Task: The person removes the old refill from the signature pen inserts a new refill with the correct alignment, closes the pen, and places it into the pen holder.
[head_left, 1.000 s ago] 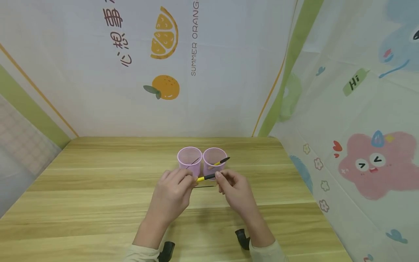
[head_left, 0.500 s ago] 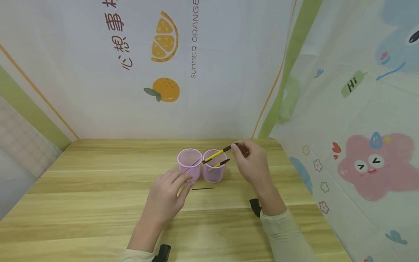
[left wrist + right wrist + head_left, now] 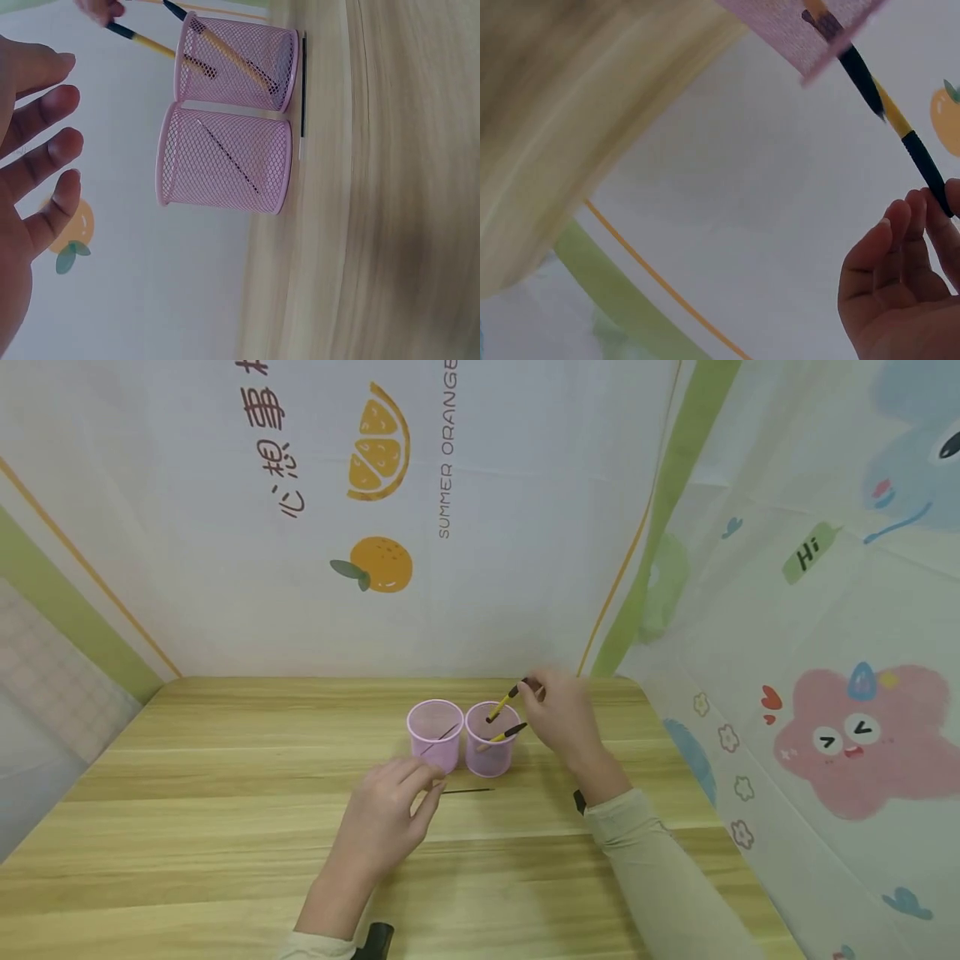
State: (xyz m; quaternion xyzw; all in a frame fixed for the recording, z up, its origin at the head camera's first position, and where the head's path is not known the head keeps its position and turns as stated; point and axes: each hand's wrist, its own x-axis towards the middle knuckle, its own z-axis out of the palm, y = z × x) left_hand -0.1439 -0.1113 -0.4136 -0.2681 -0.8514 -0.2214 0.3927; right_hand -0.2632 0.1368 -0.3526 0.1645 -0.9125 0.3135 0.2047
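Note:
My right hand [image 3: 558, 714] pinches the black end of a yellow-and-black pen [image 3: 154, 46]. The pen's other end reaches down inside the right pink mesh cup [image 3: 489, 762]. A second yellow stick with a black pointed end [image 3: 861, 79] leans in that cup, its tip above the rim. Beside it stands the left pink mesh cup [image 3: 217, 161], holding a thin dark rod [image 3: 442, 737] that slants inside. My left hand [image 3: 390, 806] hovers in front of the left cup, fingers loosely bent and holding nothing. Another thin dark rod [image 3: 468, 791] lies on the table before the cups.
The cups stand side by side on a wood-grain table [image 3: 225, 802]. A printed white cloth [image 3: 510, 568] hangs behind the table, and another decorated cloth [image 3: 750, 710] runs along the right side. Black wrist mounts [image 3: 378, 939] sit under my forearms.
My left hand let go of the pen. My right hand carried it up and right, then tilted its free end down into the right cup. My left hand stayed near the left cup.

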